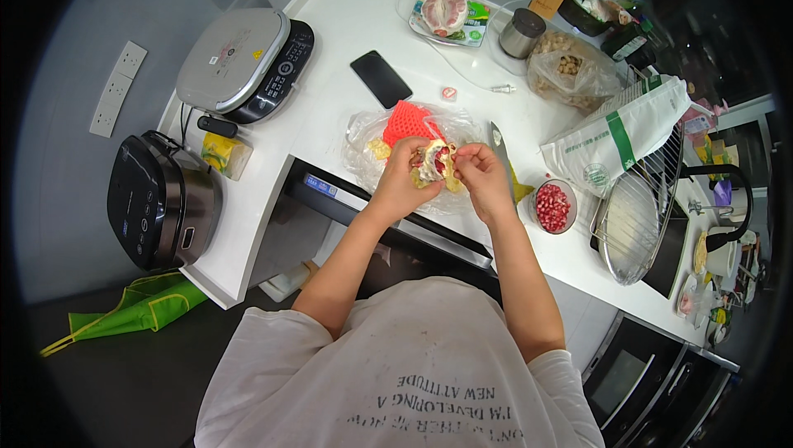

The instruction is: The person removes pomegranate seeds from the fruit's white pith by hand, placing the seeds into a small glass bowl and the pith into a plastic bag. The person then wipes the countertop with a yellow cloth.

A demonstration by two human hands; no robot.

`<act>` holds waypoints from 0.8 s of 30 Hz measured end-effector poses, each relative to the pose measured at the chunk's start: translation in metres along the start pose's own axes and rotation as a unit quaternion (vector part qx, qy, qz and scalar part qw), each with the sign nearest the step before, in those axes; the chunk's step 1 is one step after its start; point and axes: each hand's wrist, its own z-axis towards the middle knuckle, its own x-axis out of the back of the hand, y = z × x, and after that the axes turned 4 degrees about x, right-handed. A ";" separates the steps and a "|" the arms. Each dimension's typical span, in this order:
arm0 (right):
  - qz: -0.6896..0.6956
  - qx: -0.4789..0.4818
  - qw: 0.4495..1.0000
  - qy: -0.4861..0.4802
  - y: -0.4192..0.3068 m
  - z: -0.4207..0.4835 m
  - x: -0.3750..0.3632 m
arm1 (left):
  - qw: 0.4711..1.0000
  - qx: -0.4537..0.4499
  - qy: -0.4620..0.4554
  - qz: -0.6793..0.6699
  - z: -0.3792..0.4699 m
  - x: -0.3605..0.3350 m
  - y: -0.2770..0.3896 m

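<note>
A partly peeled piece of pomegranate (435, 162), red seeds showing among pale membrane, is gripped in my left hand (403, 178). My right hand (483, 177) pinches at its right side with thumb and forefinger; whether a bit of membrane sits between those fingertips is hard to tell. Under both hands lies a crumpled clear plastic bag (362, 138) with scraps of peel on it. A red foam fruit net (406, 125) rests on the bag just beyond my fingers. To the right of my right hand stands a clear bowl (553, 206) of loose pomegranate seeds.
A knife (500, 144) lies between the bag and the bowl. Beyond are a smartphone (381, 79) and a peeled pomelo (444, 12) on a tray. An electric griddle (235, 61) and a rice cooker (162, 200) stand left. A wire rack (644, 212) is at right.
</note>
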 end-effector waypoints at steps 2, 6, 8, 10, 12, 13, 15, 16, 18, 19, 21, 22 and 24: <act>0.110 -0.031 0.993 -0.016 -0.019 -0.008 -0.008 | 0.999 0.023 0.000 -0.049 0.000 0.000 0.000; 0.242 0.042 0.948 -0.202 -0.090 -0.063 -0.063 | 0.984 0.081 -0.011 -0.159 -0.001 0.005 0.018; 0.247 0.072 0.910 -0.326 -0.128 -0.107 -0.090 | 0.985 0.046 -0.004 -0.165 0.002 0.005 0.014; 0.286 0.022 0.849 -0.443 -0.159 -0.146 -0.103 | 0.989 0.046 -0.008 -0.139 0.004 0.005 0.020; 0.365 0.057 0.777 -0.509 -0.162 -0.154 -0.113 | 0.991 0.037 -0.009 -0.130 0.002 0.008 0.022; 0.395 0.137 0.759 -0.498 -0.159 -0.150 -0.122 | 0.989 0.037 -0.013 -0.143 0.002 0.007 0.024; 0.342 0.211 0.783 -0.475 -0.158 -0.140 -0.115 | 0.984 0.039 -0.021 -0.171 0.004 0.007 0.028; 0.266 0.260 0.826 -0.423 -0.158 -0.135 -0.108 | 0.986 0.034 -0.014 -0.160 0.003 0.006 0.030; -0.006 0.338 0.912 -0.233 -0.150 -0.114 -0.086 | 0.990 0.027 0.003 -0.140 0.000 0.007 0.034; -0.160 0.341 0.916 -0.142 -0.139 -0.096 -0.073 | 0.998 0.010 0.017 -0.065 0.000 0.008 0.038; -0.395 0.296 0.866 -0.073 -0.109 -0.061 -0.054 | 0.995 -0.025 0.046 0.086 -0.001 0.009 0.048; -0.420 0.305 0.851 -0.076 -0.094 -0.052 -0.047 | 0.993 -0.043 0.055 0.099 -0.001 0.008 0.044; -0.468 0.317 0.821 -0.082 -0.069 -0.041 -0.035 | 0.993 -0.037 0.044 0.102 0.001 0.006 0.045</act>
